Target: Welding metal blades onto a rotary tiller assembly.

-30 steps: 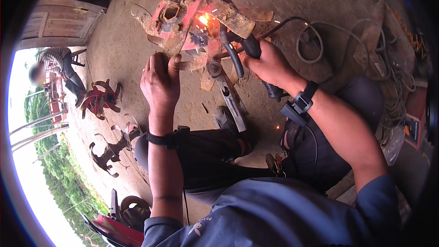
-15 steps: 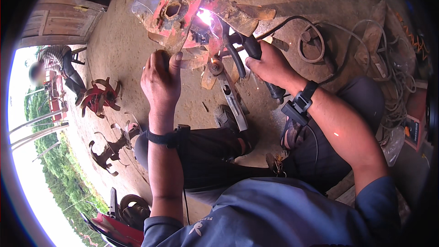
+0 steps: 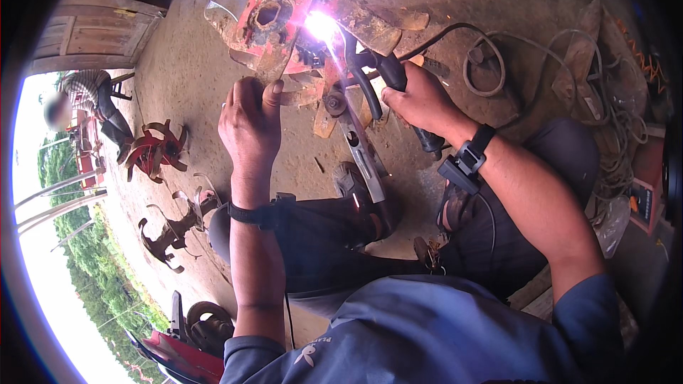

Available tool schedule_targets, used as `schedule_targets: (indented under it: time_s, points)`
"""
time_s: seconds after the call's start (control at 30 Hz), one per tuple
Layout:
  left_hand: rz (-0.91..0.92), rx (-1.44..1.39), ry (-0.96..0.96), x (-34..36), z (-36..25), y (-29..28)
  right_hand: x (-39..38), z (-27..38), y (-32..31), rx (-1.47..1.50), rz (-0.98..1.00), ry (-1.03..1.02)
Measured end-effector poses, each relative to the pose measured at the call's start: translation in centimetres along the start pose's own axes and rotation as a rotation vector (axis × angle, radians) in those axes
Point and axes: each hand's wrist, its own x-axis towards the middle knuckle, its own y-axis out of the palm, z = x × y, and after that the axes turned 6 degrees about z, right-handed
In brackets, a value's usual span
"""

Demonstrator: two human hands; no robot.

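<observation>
My left hand point(image 3: 250, 122) is closed round the tip of a curved blade on a rusty red tiller rotor point(image 3: 260, 37), steadying it at the upper middle. My right hand point(image 3: 427, 102) grips the black handle of a welding torch point(image 3: 390, 75). A bright white-violet arc point(image 3: 321, 26) burns on the rotor between its blades, and the glare hides the torch tip and the joint. Below the rotor, a metal bar with a bolt point(image 3: 363, 158) slants down toward my shoe point(image 3: 350, 182).
Two more bladed rotors, one red point(image 3: 158, 153) and one rusty point(image 3: 171, 231), lie on the left floor. Beyond them a person point(image 3: 92, 96) bends over. Cables point(image 3: 619, 142) coil at the right beside a red box point(image 3: 644, 203). A metal ring point(image 3: 467, 78) lies right of the torch.
The arc has grown brighter and larger, with blue-violet smoke and light above the rotor. Both hands keep practically the same place and grip.
</observation>
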Motion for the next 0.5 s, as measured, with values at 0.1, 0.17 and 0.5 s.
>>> schedule_targets:
  time_s: [0.1,0.17,0.5]
  points:
    - [0.007,0.009,-0.001,-0.01,-0.05,-0.03,-0.17,0.26,-0.02,-0.011,-0.018,0.009]
    - [-0.005,0.000,-0.007,-0.02,-0.07,0.02,-0.21,0.31,0.07,0.010,-0.025,-0.014]
    - [-0.031,-0.003,0.034,-0.01,-0.06,0.02,0.34,-0.60,0.37,0.008,-0.046,-0.040]
